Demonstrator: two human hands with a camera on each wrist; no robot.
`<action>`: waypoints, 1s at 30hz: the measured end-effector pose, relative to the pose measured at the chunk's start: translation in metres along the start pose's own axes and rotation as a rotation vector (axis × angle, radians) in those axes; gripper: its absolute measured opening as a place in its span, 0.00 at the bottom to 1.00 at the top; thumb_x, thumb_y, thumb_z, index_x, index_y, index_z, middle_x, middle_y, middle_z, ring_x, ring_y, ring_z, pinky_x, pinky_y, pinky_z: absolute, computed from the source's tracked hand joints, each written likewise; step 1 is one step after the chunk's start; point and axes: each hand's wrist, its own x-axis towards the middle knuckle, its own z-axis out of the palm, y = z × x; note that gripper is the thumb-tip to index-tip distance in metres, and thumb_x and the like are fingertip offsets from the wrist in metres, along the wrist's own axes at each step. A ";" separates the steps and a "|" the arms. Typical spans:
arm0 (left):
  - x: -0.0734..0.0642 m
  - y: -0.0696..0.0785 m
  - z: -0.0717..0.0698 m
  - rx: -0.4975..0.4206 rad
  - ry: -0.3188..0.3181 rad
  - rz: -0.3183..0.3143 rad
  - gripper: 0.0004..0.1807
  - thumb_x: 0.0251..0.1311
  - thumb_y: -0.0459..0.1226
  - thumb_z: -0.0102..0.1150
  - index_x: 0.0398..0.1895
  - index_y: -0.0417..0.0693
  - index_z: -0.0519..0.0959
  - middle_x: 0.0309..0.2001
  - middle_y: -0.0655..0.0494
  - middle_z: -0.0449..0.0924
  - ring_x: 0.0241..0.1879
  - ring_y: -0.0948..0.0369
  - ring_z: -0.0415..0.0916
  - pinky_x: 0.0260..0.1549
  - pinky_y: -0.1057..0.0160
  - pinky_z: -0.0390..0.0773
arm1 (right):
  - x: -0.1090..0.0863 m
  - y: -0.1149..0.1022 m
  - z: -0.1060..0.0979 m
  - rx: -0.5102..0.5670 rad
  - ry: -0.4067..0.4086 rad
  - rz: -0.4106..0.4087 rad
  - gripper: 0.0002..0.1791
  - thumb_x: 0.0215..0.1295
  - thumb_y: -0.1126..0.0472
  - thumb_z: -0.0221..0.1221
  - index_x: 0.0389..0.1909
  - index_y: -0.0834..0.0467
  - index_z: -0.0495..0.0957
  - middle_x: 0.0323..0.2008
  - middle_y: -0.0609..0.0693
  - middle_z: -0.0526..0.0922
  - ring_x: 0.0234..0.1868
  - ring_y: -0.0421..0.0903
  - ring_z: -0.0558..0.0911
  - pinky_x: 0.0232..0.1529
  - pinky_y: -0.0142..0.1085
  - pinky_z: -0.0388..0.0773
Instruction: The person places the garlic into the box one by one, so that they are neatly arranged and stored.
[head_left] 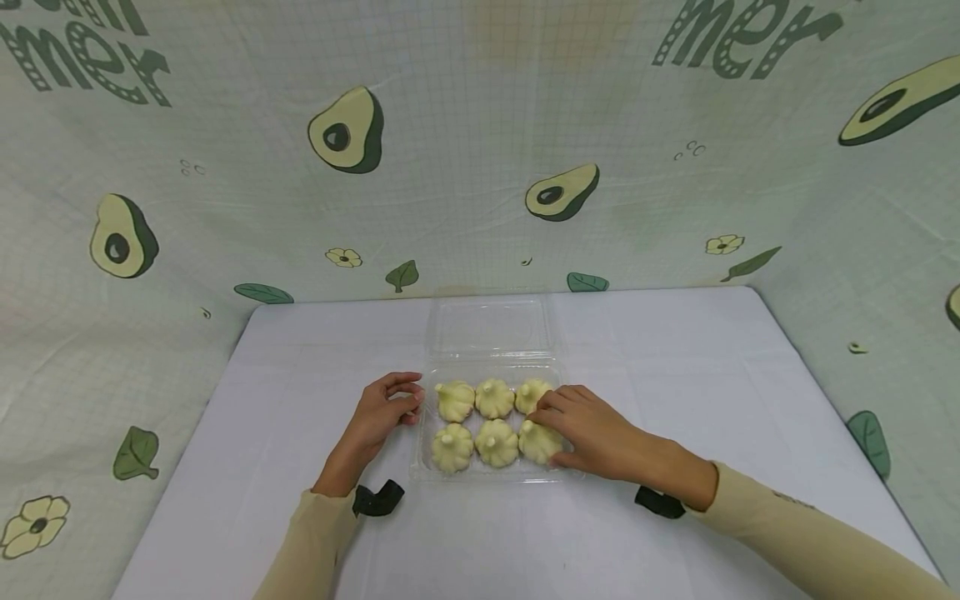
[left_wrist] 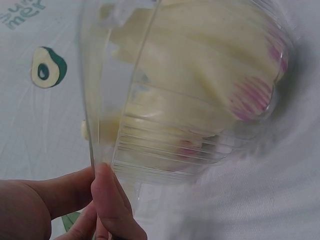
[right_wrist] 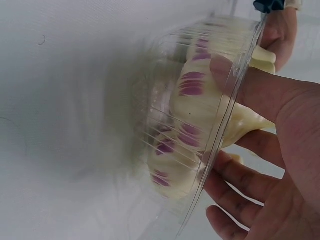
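Note:
A clear plastic container (head_left: 487,478) stands on the table with its lid (head_left: 491,327) folded back. Inside it several pale garlic bulbs (head_left: 497,442) sit in two rows, stems up. My left hand (head_left: 386,407) pinches the container's left rim, thumb against a finger, as the left wrist view shows. At the front right corner, my right hand (head_left: 588,429) holds a garlic bulb (head_left: 538,442) with the thumb on its near side and fingers behind it. Purple streaks mark the bulbs' (right_wrist: 192,100) lower parts in the right wrist view.
White cloth covers the table (head_left: 315,342). Behind and at the sides hangs a pale curtain (head_left: 450,150) printed with avocados and leaves. Black wrist straps (head_left: 378,498) sit below both hands.

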 end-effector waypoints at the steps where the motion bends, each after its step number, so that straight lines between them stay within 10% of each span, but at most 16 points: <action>1: 0.000 0.000 0.000 -0.001 0.000 -0.001 0.22 0.73 0.27 0.59 0.68 0.32 0.74 0.47 0.49 0.79 0.35 0.62 0.80 0.32 0.70 0.84 | 0.000 0.000 0.000 0.000 -0.004 0.004 0.32 0.52 0.55 0.83 0.58 0.59 0.84 0.52 0.49 0.82 0.55 0.51 0.79 0.63 0.50 0.76; 30: 0.000 0.001 0.000 -0.006 -0.004 0.001 0.22 0.74 0.28 0.60 0.68 0.32 0.74 0.48 0.48 0.79 0.35 0.62 0.80 0.32 0.70 0.84 | -0.003 0.005 -0.002 0.020 0.042 0.015 0.25 0.55 0.58 0.80 0.54 0.57 0.87 0.50 0.47 0.84 0.54 0.51 0.81 0.62 0.50 0.77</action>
